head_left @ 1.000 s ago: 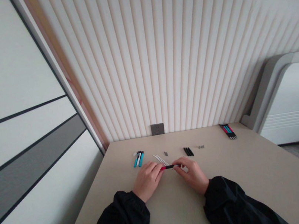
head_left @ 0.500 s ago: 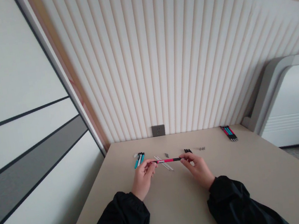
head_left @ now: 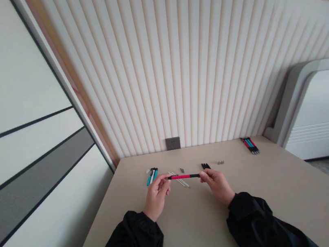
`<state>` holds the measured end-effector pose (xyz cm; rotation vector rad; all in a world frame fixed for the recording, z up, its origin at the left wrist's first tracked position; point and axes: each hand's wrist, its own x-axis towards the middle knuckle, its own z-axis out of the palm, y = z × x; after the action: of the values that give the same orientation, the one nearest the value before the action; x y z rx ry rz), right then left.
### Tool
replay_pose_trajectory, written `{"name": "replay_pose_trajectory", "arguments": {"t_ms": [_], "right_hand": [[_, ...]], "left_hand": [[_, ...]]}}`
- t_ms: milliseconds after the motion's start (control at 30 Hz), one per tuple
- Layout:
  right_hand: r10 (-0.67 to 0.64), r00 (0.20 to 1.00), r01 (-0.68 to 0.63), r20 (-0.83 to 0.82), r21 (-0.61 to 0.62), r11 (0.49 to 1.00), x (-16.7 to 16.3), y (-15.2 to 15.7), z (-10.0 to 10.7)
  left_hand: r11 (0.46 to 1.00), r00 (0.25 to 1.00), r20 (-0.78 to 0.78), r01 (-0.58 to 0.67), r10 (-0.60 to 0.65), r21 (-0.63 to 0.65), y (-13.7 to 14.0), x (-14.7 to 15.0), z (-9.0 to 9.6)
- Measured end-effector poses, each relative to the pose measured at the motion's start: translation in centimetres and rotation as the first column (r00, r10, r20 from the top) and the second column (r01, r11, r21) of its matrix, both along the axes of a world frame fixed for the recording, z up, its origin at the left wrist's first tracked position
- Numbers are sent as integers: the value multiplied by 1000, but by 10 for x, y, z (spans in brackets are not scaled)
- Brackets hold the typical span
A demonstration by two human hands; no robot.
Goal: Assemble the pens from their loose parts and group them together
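Note:
A pink and black pen [head_left: 184, 176] is held level above the table between both hands. My left hand [head_left: 156, 195] pinches its left end, where a black clip shows. My right hand [head_left: 218, 184] pinches the black right end; the very tip is hidden by the fingers. Beneath the pen, thin white refills [head_left: 183, 182] lie slanting on the table. Just beyond my left hand are blue and white pen barrels [head_left: 152, 176]. Behind my right hand lie short black parts [head_left: 205, 166], and small grey pieces [head_left: 182, 170] sit between the two groups.
On the beige table [head_left: 195, 230], more small grey pieces [head_left: 220, 162] lie right of the black parts. Several pink and blue pens [head_left: 250, 146] lie together at the back right. A ribbed wall with a dark socket [head_left: 173, 143] rises behind; a white cabinet [head_left: 56, 205] stands left.
The pen has turned about its length, so the clip now shows on top and the white label is out of sight. Both hands still grip its ends.

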<state>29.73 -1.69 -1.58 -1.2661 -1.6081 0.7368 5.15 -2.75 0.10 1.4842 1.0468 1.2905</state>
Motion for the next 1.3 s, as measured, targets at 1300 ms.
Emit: {"name": "replay_pose_trajectory", "arguments": {"t_ms": [1300], "right_hand": [[32,999,-41,42,224,974,-7,-6,5]], "left_hand": [[993,981,175,-69,86,-101,1,5,1]]}}
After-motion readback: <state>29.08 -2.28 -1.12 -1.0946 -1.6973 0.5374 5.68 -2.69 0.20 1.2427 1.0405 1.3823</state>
